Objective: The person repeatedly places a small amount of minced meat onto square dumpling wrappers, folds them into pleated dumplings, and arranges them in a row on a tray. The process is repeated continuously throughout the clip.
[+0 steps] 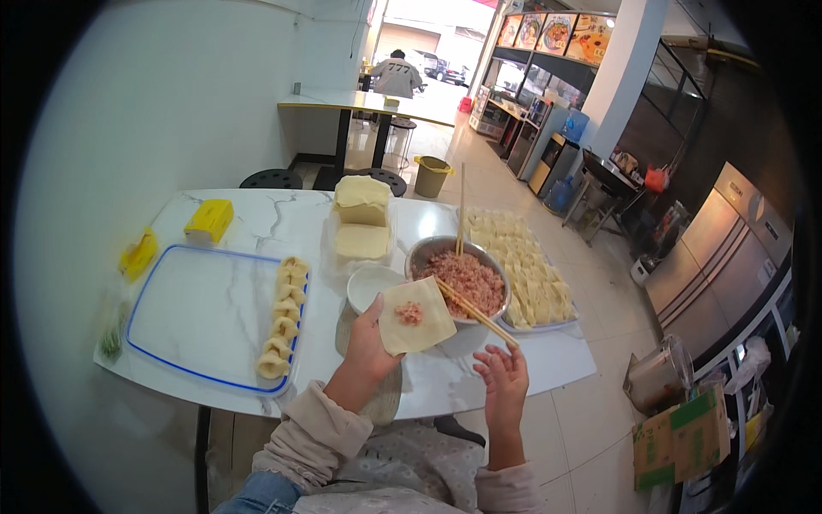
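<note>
My left hand (372, 347) holds a square dough wrapper (420, 327) with a small lump of minced meat (409, 313) at its middle. A metal bowl (505, 308) of minced meat filling (465, 276) stands beyond it. Wooden chopsticks (478, 310) lie across the bowl's near rim, their outer ends at the fingertips of my right hand (504, 379), whose fingers are loosely apart. Another pair of chopsticks (462, 205) stands upright in the filling. Left of the bowl, a white bowl (372, 286) is partly covered by the wrapper. Stacked wrappers (361, 221) sit in a clear container behind it.
A blue-rimmed tray (205, 379) on the left bears a row of folded dumplings (284, 321). Many more dumplings (523, 263) fill a tray at the right. Yellow packs (209, 220) are at the back left. Beyond the marble-patterned table (552, 366), a person (397, 75) sits, back turned.
</note>
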The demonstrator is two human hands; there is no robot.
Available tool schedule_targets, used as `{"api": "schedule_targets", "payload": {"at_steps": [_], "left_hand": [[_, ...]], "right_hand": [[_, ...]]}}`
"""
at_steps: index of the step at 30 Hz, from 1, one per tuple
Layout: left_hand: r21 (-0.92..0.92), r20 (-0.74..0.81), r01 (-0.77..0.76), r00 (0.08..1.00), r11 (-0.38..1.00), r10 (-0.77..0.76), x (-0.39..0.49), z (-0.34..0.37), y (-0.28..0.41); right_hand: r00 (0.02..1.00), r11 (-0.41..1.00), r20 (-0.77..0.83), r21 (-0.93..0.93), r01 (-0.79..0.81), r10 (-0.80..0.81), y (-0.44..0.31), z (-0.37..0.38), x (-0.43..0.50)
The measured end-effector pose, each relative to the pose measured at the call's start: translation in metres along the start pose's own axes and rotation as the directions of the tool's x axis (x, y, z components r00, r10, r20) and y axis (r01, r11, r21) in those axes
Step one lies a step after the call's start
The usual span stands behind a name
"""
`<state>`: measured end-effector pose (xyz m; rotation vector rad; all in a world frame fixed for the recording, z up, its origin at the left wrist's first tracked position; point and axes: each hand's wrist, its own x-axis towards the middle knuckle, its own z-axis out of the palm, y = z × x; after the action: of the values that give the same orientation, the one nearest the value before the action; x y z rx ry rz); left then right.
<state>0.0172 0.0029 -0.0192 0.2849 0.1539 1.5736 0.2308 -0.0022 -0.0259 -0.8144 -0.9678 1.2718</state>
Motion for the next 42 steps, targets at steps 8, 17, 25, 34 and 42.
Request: {"api": "schedule_targets", "payload": {"at_steps": [8,17,25,34,42], "left_hand": [[0.027,0.048,0.195,0.979,0.98,-0.196,-0.084,0.021,-0.01],[0.378,0.254,0.244,0.9,0.893,-0.354,-0.136,0.004,-0.014],[0.742,0.14,0.228,0.867,0.63,-0.478,-0.136,0.006,0.001],[0.763,0.07,0.301,0.842,0.572,-0.536,-0.12,-0.009,0.008],[0.349,-0.069,0.366,0.928,0.863,-0.365,-0.113,-0.008,0.004]], "right_hand": [[0.697,0.487,0.552,-0.5,0.716,-0.458,-0.019,0.014,-0.063],[0.651,0.527,0.667,-0.429,0.734,-0.362,-0.033,0.025,-0.094],[0.646,0.536,0.684,-0.424,0.73,-0.339,-0.023,0.041,-0.077],[0.644,0.666,0.727,-0.36,0.653,-0.239,-0.012,0.047,-0.046],[0.629,0.505,0.678,-0.417,0.756,-0.381,0.009,0.06,-0.033]]}}
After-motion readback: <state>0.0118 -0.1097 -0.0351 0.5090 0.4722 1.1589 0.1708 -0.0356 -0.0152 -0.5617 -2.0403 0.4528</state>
